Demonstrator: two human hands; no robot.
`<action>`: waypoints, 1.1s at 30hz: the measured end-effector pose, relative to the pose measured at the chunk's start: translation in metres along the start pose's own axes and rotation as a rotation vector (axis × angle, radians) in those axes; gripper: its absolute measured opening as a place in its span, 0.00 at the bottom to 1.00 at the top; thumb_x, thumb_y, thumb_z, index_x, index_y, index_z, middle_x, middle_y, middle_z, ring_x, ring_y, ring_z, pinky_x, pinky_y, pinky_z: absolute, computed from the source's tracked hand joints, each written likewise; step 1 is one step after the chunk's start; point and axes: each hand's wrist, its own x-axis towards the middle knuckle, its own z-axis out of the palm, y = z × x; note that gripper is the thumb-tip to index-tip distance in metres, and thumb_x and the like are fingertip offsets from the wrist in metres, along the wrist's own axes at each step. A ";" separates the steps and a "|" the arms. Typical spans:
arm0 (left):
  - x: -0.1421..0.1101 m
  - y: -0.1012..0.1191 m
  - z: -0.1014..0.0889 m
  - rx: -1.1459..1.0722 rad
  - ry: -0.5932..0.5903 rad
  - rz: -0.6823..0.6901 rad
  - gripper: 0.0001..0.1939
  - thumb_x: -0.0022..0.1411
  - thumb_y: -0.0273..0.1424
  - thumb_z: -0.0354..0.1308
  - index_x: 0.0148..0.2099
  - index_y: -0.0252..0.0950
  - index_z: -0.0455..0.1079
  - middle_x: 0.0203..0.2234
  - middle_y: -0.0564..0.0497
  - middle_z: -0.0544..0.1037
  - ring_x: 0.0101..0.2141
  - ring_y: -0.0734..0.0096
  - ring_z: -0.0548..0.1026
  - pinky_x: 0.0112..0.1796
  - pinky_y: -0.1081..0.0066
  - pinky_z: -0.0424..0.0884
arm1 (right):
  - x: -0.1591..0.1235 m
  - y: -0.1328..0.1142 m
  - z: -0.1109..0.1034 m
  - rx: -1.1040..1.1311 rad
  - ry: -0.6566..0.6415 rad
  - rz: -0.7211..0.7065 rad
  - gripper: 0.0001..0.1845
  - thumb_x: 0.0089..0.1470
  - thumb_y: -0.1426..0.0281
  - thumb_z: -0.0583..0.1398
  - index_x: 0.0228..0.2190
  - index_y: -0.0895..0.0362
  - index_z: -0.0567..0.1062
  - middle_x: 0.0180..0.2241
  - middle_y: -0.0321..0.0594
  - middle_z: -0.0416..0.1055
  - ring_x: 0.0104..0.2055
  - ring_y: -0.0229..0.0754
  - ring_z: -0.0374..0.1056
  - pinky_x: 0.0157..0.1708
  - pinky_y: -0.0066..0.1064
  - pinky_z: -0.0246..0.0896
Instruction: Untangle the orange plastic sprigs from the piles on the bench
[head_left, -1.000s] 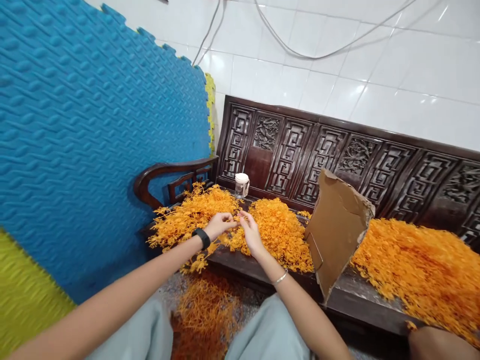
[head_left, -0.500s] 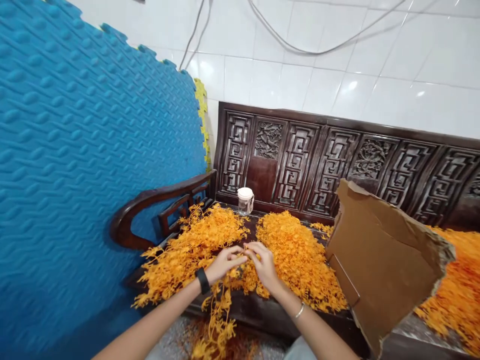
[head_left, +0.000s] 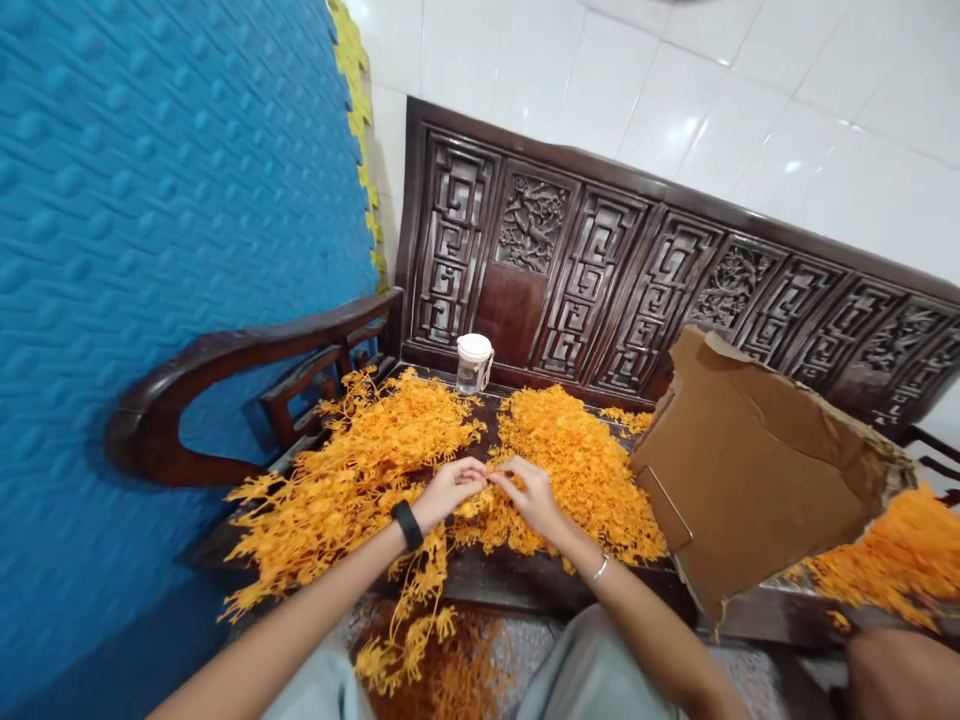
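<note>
My left hand [head_left: 448,489] and my right hand [head_left: 535,495] meet fingertip to fingertip over a dark carved wooden bench [head_left: 570,270]. Both pinch a small orange plastic piece [head_left: 489,483] between them. A loose heap of orange sprigs [head_left: 360,470] lies left of my hands, and a denser orange pile [head_left: 581,455] lies to the right. A black band sits on my left wrist and a thin bracelet on my right. A strand of orange sprigs [head_left: 416,620] hangs off the bench edge below my left hand.
A small clear jar with a white lid [head_left: 474,363] stands at the back of the seat. A torn cardboard sheet [head_left: 757,465] leans right of the piles, with more orange material [head_left: 885,560] beyond it. Blue foam mats [head_left: 150,230] stand on the left.
The view has moved closer and tilted down. My hands stay together over the orange piles, still pinching a piece; the hanging strand now dangles lower off the bench edge.
</note>
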 end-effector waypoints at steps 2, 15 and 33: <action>-0.004 -0.004 -0.006 0.011 -0.014 -0.010 0.09 0.44 0.33 0.58 0.29 0.33 0.67 0.24 0.51 0.72 0.28 0.69 0.69 0.33 0.69 0.63 | 0.001 0.003 0.003 -0.022 -0.058 -0.039 0.12 0.53 0.62 0.52 0.30 0.56 0.71 0.30 0.40 0.68 0.34 0.39 0.63 0.36 0.30 0.57; -0.005 -0.021 -0.023 0.109 -0.095 0.073 0.13 0.51 0.40 0.55 0.30 0.34 0.67 0.24 0.52 0.70 0.27 0.73 0.66 0.30 0.73 0.61 | 0.003 0.006 0.018 -0.065 -0.147 -0.126 0.13 0.54 0.63 0.50 0.31 0.57 0.70 0.29 0.41 0.67 0.33 0.39 0.63 0.35 0.31 0.58; 0.000 -0.019 -0.038 0.041 -0.338 0.101 0.10 0.52 0.36 0.54 0.32 0.34 0.68 0.26 0.52 0.71 0.30 0.71 0.67 0.34 0.71 0.61 | 0.014 -0.002 0.015 0.167 -0.271 0.134 0.05 0.47 0.69 0.55 0.24 0.58 0.66 0.24 0.36 0.67 0.29 0.36 0.63 0.32 0.30 0.58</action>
